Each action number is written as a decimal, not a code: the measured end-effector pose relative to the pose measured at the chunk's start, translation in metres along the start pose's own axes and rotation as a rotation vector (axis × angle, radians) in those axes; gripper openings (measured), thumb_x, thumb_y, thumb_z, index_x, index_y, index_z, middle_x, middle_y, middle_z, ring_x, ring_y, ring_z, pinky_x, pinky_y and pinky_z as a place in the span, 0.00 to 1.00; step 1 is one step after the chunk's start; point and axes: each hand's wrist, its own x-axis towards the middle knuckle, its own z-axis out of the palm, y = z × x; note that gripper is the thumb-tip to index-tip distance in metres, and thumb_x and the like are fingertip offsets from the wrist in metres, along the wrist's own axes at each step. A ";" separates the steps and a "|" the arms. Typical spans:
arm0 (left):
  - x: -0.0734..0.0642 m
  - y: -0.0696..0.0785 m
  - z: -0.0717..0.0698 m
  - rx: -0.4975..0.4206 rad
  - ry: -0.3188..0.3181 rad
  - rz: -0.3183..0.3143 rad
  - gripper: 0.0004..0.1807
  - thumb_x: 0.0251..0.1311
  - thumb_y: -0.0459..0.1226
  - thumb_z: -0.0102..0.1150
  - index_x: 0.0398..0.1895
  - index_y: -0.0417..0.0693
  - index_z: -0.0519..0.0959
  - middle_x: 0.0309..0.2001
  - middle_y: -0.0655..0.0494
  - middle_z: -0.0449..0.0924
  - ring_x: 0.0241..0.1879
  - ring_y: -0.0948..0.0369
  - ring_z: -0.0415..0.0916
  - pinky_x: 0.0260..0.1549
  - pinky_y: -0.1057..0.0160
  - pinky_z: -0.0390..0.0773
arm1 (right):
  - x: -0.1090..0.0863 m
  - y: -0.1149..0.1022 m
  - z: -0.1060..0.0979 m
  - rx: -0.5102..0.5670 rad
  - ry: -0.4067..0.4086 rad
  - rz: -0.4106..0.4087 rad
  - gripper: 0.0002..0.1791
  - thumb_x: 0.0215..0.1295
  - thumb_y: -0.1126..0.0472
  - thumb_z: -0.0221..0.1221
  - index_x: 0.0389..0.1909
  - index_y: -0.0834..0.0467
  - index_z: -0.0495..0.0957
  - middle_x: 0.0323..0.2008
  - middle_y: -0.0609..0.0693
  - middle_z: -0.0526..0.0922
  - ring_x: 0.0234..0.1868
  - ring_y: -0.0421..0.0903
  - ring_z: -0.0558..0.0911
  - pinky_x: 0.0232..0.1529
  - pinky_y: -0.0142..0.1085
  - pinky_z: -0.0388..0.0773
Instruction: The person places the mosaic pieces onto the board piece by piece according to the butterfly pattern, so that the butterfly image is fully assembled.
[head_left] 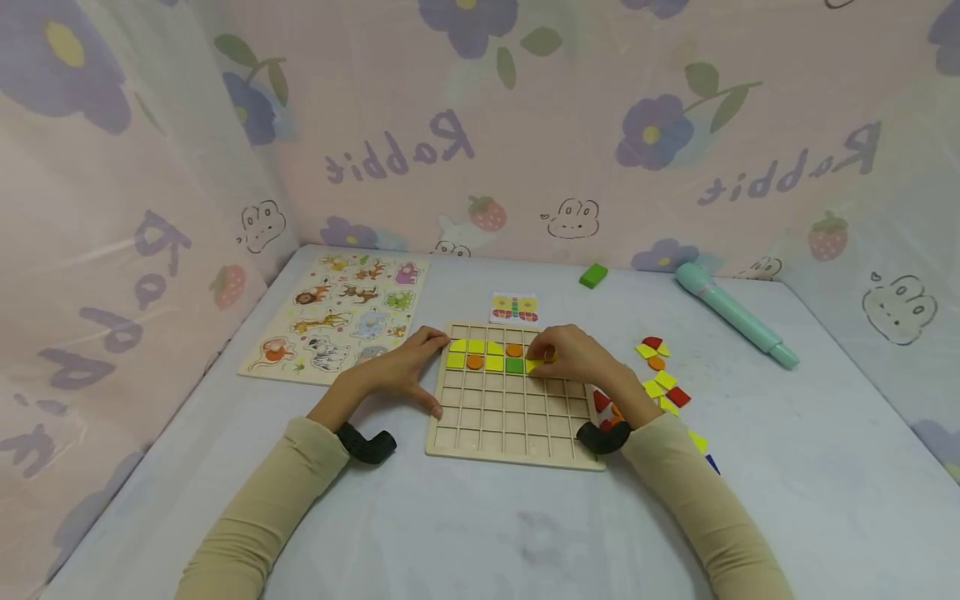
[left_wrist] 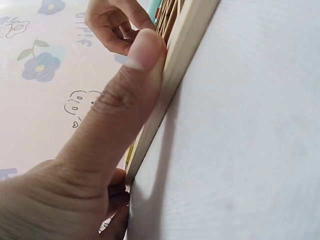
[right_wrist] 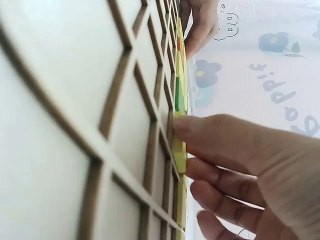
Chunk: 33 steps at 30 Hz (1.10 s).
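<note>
A wooden grid board (head_left: 487, 425) lies on the table, its upper rows holding yellow pieces, two orange discs (head_left: 476, 362) and a green square (head_left: 514, 365). My right hand (head_left: 577, 354) pinches a yellow tile (right_wrist: 179, 152) at the board, just right of the green square. In the right wrist view the thumb lies against that tile's near edge, and the fingers are behind it. My left hand (head_left: 393, 371) rests along the board's left side, thumb (left_wrist: 146, 52) against the edge and the other fingers near the upper left corner.
Behind the board lies a butterfly pattern card (head_left: 514, 308). Loose red, yellow and orange pieces (head_left: 665, 380) are scattered to the right, partly behind my right arm. An animal puzzle board (head_left: 322, 317) is at left, a green block (head_left: 593, 276) and a teal microphone-shaped object (head_left: 735, 315) at the back right.
</note>
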 end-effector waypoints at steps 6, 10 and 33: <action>0.001 0.000 0.000 -0.002 -0.003 -0.002 0.66 0.29 0.62 0.73 0.70 0.40 0.52 0.66 0.48 0.50 0.67 0.53 0.51 0.65 0.54 0.56 | 0.001 0.005 0.003 0.037 0.010 -0.010 0.12 0.51 0.57 0.69 0.36 0.57 0.83 0.32 0.47 0.82 0.31 0.41 0.75 0.35 0.33 0.74; 0.000 0.000 0.000 -0.001 0.001 0.012 0.66 0.29 0.61 0.74 0.70 0.38 0.52 0.66 0.46 0.51 0.67 0.52 0.51 0.65 0.53 0.56 | -0.002 0.005 0.001 0.058 0.024 -0.025 0.12 0.51 0.58 0.70 0.35 0.58 0.83 0.31 0.47 0.82 0.31 0.41 0.76 0.35 0.34 0.75; 0.001 0.001 0.000 0.000 0.000 0.009 0.66 0.30 0.60 0.74 0.70 0.38 0.52 0.66 0.46 0.50 0.67 0.52 0.51 0.65 0.52 0.57 | -0.098 0.086 -0.055 -0.036 0.244 0.422 0.12 0.57 0.57 0.64 0.34 0.62 0.80 0.29 0.53 0.79 0.31 0.50 0.73 0.31 0.36 0.71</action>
